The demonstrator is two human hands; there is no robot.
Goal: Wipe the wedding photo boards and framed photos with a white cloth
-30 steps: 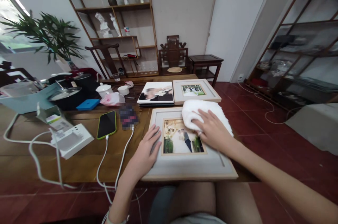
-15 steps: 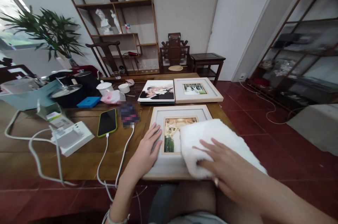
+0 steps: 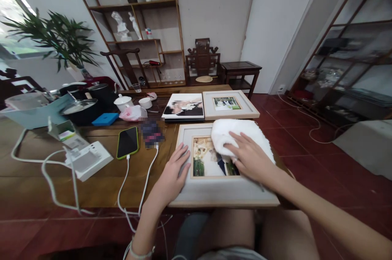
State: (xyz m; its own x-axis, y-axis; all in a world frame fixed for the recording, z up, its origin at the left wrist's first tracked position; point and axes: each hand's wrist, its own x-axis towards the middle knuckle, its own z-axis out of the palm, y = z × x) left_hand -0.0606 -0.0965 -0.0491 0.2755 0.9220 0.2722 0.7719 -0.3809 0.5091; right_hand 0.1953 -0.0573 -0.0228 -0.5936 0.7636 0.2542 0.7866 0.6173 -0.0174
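Note:
A light wooden picture frame [image 3: 226, 202] with a grey-white mount and a wedding photo lies flat at the table's near edge. Along its left side rests my left hand [image 3: 172, 175], fingers stretched out and holding nothing. My right hand [image 3: 252, 157] presses a fluffy white cloth [image 3: 225, 130] onto the upper right of the frame, fingers spread over it and the thumb side bunching it. The cloth hides the frame's top right corner and part of the photo.
Behind lie a stack of photo prints [image 3: 183, 107] and a second framed photo [image 3: 254, 114]. To the left are a phone [image 3: 128, 142] on a white cable, a power strip [image 3: 94, 164], a blue box [image 3: 105, 119] and a dark pot [image 3: 80, 114]. Red tiled floor lies right of the table.
My right hand has slid the cloth up and away from me across the frame, uncovering the lower right of the photo and frame. My left hand stays on the left side.

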